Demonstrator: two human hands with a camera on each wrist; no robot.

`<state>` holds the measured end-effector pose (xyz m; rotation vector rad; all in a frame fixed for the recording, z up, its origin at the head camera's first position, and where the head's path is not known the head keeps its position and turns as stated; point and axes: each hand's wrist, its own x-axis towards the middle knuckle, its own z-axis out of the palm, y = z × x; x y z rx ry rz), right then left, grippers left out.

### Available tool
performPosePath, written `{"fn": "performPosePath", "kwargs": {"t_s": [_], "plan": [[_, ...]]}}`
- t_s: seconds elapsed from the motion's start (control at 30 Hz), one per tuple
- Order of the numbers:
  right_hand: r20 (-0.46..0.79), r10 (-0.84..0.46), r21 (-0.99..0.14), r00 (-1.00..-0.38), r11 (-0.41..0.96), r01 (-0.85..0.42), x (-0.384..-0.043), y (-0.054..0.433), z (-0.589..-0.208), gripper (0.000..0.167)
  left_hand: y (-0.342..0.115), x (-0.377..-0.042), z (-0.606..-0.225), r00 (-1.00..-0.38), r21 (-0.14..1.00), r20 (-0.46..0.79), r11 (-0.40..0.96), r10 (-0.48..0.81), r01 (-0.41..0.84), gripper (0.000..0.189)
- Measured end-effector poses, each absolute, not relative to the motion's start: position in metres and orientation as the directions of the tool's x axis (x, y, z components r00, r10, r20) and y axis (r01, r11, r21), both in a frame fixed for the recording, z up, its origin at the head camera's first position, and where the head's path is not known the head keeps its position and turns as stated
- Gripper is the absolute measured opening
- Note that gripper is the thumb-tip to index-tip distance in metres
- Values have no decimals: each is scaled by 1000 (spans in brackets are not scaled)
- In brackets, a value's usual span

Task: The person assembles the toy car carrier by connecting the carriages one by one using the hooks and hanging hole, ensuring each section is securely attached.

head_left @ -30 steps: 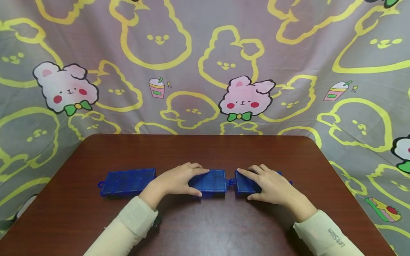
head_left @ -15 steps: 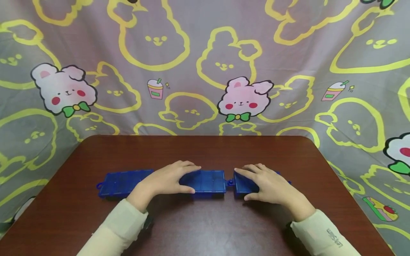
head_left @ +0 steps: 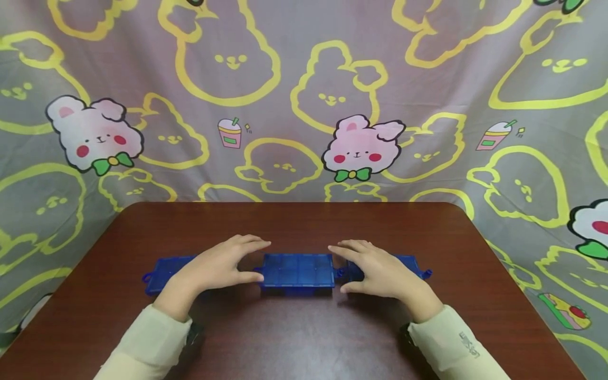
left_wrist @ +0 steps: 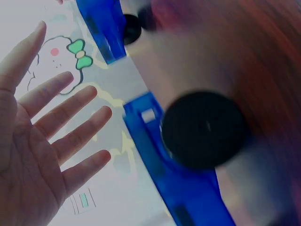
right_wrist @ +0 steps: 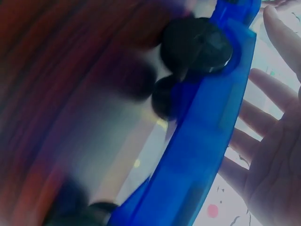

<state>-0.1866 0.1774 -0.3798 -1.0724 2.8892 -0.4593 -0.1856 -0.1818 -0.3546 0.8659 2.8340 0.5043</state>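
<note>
I see the left car [head_left: 173,269], middle car [head_left: 298,270] and right car [head_left: 408,265] lined up, all blue, flat-topped, black-wheeled, the last 2 meeting.

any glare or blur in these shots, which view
Head: fairly sharp, with soft glare on the near part of the tabletop; left wrist: tabletop smeared by blur, patterned cloth washed out behind the left hand; right wrist: tabletop blurred too, patterned cloth overexposed behind the right hand, blue toy wagon soft-edged.

left hand [head_left: 214,268], right hand [head_left: 378,269] apart, both loosely spread
</note>
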Motion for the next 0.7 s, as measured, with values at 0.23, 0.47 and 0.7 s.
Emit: {"fn": "performPosePath", "kwargs": {"t_s": [0.23,0.47,0.7], "plan": [[71,-668,-316,-741,690,-652,-189,155,-380,85,-206,-181,-352,-857,318,-9,814,516,486,72],[58,-679,-343,-732,675,-653,-191,137,-381,84,-227,-179,-355,-884,298,8,843,467,448,71],[36,-710,-367,-703,645,-670,-194,116,-383,83,-242,-180,-364,-898,290,13,858,440,425,71]]}}
